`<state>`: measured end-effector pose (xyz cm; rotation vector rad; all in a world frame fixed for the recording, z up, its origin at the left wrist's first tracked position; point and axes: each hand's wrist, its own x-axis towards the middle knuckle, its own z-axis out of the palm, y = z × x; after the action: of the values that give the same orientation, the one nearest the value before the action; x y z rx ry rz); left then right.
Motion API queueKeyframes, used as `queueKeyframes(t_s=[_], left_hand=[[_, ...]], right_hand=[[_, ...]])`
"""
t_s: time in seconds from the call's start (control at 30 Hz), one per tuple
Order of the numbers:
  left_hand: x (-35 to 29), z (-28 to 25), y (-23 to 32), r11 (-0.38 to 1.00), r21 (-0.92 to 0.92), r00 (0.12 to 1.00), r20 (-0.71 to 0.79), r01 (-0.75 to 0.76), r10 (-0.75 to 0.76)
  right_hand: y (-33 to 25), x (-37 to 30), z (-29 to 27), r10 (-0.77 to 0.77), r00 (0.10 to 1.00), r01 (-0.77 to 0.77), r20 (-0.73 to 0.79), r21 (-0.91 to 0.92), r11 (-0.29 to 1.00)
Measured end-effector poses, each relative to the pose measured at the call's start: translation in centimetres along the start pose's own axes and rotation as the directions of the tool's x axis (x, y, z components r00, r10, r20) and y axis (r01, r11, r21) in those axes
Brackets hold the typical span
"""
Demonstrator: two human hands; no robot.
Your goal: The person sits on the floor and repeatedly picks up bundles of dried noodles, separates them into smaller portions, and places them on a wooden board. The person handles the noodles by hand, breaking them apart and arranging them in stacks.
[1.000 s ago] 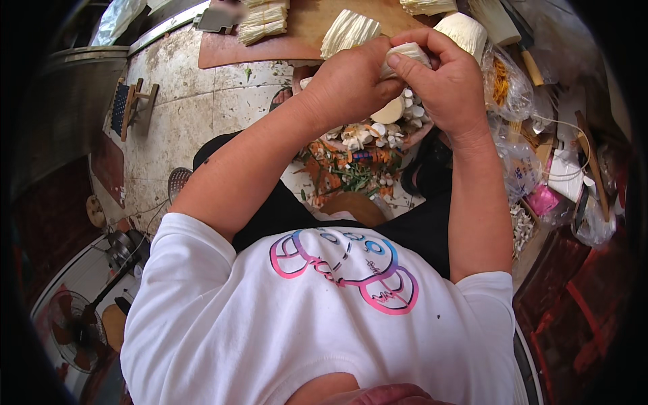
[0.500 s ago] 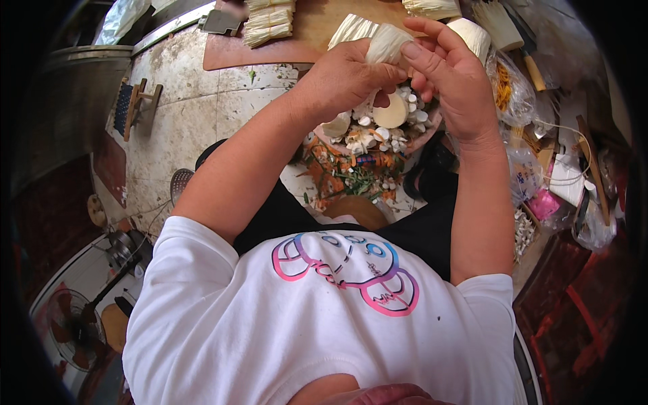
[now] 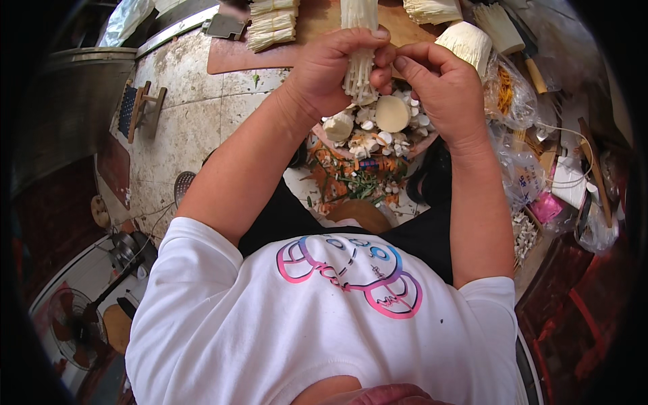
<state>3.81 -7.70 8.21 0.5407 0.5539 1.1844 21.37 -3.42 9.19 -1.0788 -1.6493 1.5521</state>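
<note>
My left hand (image 3: 335, 71) is closed around a bunch of white enoki mushrooms (image 3: 358, 77), whose thin stems run up and down between the fingers. Just right of it my right hand (image 3: 442, 94) has thumb and forefinger bent together near the left fingertips. Whatever is in that pinch, if anything, is too small to make out. Below both hands a pink basin (image 3: 424, 146) is heaped with cut mushroom root ends (image 3: 392, 113) and small scraps.
A wooden board (image 3: 317, 20) lies ahead, with tied enoki bundles (image 3: 273, 23) at its left. A large enoki clump (image 3: 466, 44) and a wood-handled knife (image 3: 535, 75) lie at right, beside plastic bags (image 3: 520, 169). Left, a small wooden stool (image 3: 143, 108) stands on the dirty tiles.
The enoki bunch has turned from slanted to upright in my left hand, its lower end now showing. My right hand has come away from it, its fingers drawing into a pinch.
</note>
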Motion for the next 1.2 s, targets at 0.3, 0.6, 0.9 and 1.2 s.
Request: queueKeyframes(t_s=[0.3, 0.6, 0.9, 1.2], left_hand=[[0.0, 0.4, -0.3, 0.998, 0.041, 0.998, 0.017, 0.054, -0.055], [0.4, 0.6, -0.2, 0.990, -0.079, 0.993, 0.030, 0.119, -0.117], [0.8, 1.0, -0.8, 0.996, -0.050, 0.957, -0.279, 0.074, -0.085], [0.6, 1.0, -0.6, 0.994, -0.095, 0.916, -0.402, -0.049, 0.006]], right_hand=[[0.0, -0.2, -0.2, -0.016, 1.000, 0.013, -0.026, -0.107, 0.994], [0.0, 0.1, -1.6, 0.097, 0.995, -0.101, 0.034, 0.497, 0.862], [0.4, 0.2, -1.0, 0.030, 0.945, -0.278, 0.327, 0.747, 0.604], [-0.3, 0.0, 0.5, 0.125, 0.913, -0.323, 0.389, 0.503, 0.802]])
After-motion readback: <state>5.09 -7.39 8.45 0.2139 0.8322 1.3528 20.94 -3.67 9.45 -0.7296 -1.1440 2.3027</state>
